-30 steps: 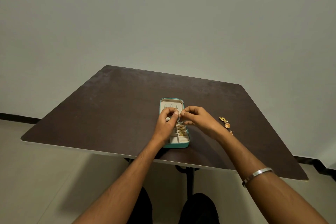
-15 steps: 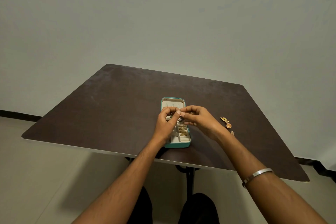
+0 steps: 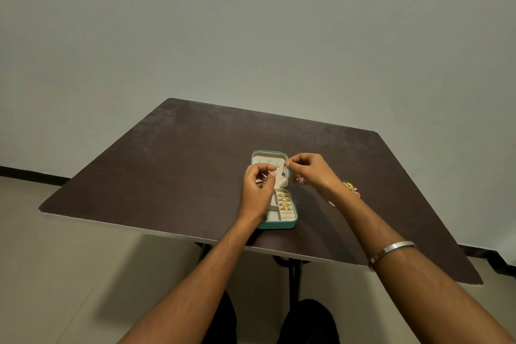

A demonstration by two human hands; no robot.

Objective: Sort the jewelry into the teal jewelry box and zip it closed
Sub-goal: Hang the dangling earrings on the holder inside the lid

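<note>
The teal jewelry box [image 3: 276, 225] lies open on the dark brown table [image 3: 178, 165], near its front edge. Its lid stands propped up at the far end, showing a cream lining. The tray has cream compartments; four gold rings [image 3: 284, 202] sit in a row in the ring slot on its right side, while the compartments nearer the front look unfilled.

Both hands are raised above the box, apart from each other. The right hand [image 3: 310, 172] pinches a small silver-toned dangling piece [image 3: 283, 172] between thumb and forefinger, and the piece hangs in front of the lid lining. It is probably an earring, but it is too small to identify with certainty. The left hand [image 3: 258, 188] has its fingers curled with thumb and forefinger brought together; a small pale item appears at the fingertips and another pale bit shows beside the palm, though neither can be made out clearly. This hand covers the left part of the tray.

A gold ornament [image 3: 350, 187] lies on the table to the right of the box, just beyond the right wrist, partly hidden by it. A small pale piece [image 3: 331, 203] lies on the table just beside the right forearm. A silver bangle [image 3: 391, 251] circles the right forearm.
</note>
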